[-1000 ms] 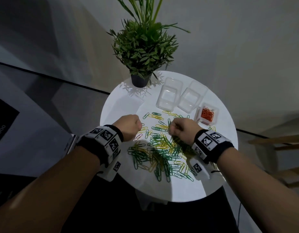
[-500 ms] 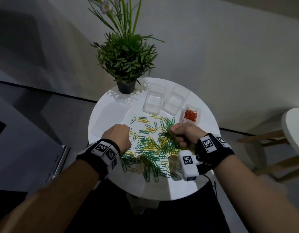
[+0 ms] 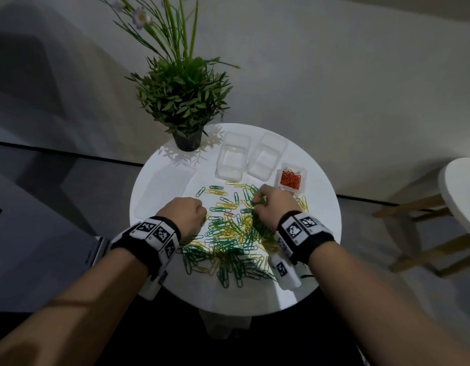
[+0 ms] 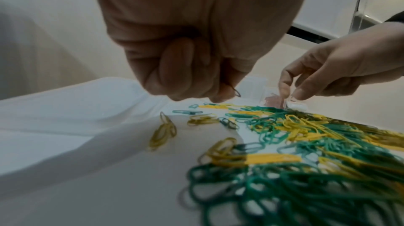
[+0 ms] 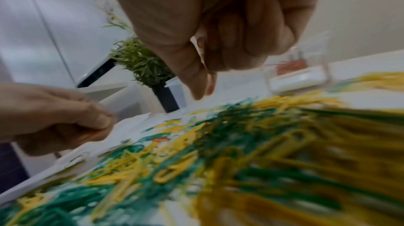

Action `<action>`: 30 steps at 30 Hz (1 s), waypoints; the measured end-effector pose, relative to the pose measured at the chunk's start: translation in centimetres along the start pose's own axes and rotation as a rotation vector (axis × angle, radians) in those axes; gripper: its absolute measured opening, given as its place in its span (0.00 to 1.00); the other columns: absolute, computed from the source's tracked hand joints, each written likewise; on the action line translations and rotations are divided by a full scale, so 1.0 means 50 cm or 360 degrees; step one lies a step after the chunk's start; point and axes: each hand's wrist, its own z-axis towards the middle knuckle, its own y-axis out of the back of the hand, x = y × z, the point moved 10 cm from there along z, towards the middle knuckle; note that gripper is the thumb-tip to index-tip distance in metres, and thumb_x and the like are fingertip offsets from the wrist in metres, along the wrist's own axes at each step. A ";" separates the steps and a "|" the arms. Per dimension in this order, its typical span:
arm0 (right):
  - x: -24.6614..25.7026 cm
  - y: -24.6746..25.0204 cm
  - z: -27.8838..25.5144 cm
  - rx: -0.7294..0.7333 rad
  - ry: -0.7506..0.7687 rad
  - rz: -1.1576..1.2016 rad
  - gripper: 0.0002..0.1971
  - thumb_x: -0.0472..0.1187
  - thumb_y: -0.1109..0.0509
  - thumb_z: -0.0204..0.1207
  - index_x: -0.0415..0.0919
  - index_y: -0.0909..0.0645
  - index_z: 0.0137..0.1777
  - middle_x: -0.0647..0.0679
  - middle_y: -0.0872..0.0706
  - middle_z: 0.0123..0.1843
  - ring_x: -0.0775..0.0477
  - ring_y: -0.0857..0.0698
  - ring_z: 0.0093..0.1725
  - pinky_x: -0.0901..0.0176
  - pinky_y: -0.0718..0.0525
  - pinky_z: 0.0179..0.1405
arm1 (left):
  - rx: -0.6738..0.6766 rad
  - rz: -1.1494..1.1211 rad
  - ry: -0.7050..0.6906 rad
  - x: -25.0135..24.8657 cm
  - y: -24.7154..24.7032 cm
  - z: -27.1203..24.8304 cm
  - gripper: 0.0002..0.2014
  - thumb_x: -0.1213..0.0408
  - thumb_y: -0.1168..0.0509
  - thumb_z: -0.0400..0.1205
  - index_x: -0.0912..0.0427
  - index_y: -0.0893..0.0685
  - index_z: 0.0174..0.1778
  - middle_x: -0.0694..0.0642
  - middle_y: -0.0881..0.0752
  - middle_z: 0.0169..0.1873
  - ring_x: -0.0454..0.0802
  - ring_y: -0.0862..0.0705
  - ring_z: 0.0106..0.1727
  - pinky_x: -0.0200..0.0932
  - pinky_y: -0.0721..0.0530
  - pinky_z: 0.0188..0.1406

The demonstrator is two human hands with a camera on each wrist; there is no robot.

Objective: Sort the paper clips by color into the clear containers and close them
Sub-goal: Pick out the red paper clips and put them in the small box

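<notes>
A mixed pile of green and yellow paper clips (image 3: 228,233) covers the middle of the round white table (image 3: 321,233). One orange clip (image 3: 230,214) lies in it. My left hand (image 3: 187,212) is a fist at the pile's left edge; the left wrist view shows a clip's loop (image 4: 236,92) sticking out of its curled fingers. My right hand (image 3: 268,204) hovers over the pile's far right, its fingers curled, and green clips show at them. Two empty clear containers (image 3: 232,157) (image 3: 267,157) stand behind, and a small one holding orange clips (image 3: 290,178).
A potted plant (image 3: 186,101) stands at the table's far left edge. A clear flat plastic piece (image 3: 162,191) lies left of the pile. A wooden stool (image 3: 461,196) stands to the right of the table. The table's near edge is by my forearms.
My head view has tilted and shifted. The right hand has moved slightly toward the container of orange clips. The left fist stays at the pile's left edge.
</notes>
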 end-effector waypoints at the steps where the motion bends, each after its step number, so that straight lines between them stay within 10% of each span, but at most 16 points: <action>1: 0.026 -0.010 0.007 0.0012 0.0082 -0.0067 0.05 0.39 0.34 0.77 0.48 0.18 0.48 0.52 0.13 0.47 0.47 0.15 0.47 0.50 0.13 0.47 | 0.0006 -0.0054 -0.0005 0.001 0.000 0.004 0.14 0.64 0.45 0.85 0.60 0.19 0.36 0.61 0.14 0.43 0.60 0.18 0.51 0.47 0.22 0.49; 14: 0.094 -0.108 0.060 0.0374 0.0210 -0.0536 0.06 0.41 0.29 0.72 0.40 0.13 0.44 0.45 0.12 0.44 0.42 0.14 0.45 0.50 0.11 0.47 | 0.0119 -0.0387 0.0154 0.027 0.015 0.035 0.14 0.67 0.45 0.83 0.62 0.31 0.29 0.58 0.23 0.32 0.54 0.27 0.37 0.44 0.32 0.32; 19: 0.073 -0.110 0.043 0.0460 0.0221 -0.0395 0.09 0.42 0.32 0.74 0.35 0.16 0.45 0.41 0.12 0.44 0.41 0.14 0.45 0.49 0.13 0.46 | 0.0207 -0.0727 0.0145 0.002 0.015 0.043 0.12 0.71 0.47 0.82 0.67 0.20 0.38 0.59 0.18 0.29 0.52 0.24 0.27 0.34 0.31 0.18; 23: 0.045 -0.074 0.030 0.0410 0.0047 0.0286 0.07 0.38 0.35 0.75 0.40 0.20 0.37 0.44 0.10 0.43 0.43 0.12 0.46 0.52 0.14 0.49 | 0.0309 -0.0920 0.0139 -0.034 0.002 0.050 0.13 0.75 0.49 0.82 0.67 0.20 0.38 0.59 0.20 0.26 0.47 0.25 0.20 0.32 0.31 0.14; 30: -0.075 0.041 0.015 0.0263 -0.0586 0.1687 0.15 0.33 0.48 0.76 0.45 0.40 0.27 0.51 0.36 0.17 0.55 0.42 0.13 0.76 0.47 0.17 | 0.0446 -0.1223 0.0012 -0.146 -0.023 0.083 0.10 0.73 0.42 0.85 0.64 0.20 0.40 0.61 0.19 0.28 0.54 0.22 0.27 0.45 0.18 0.30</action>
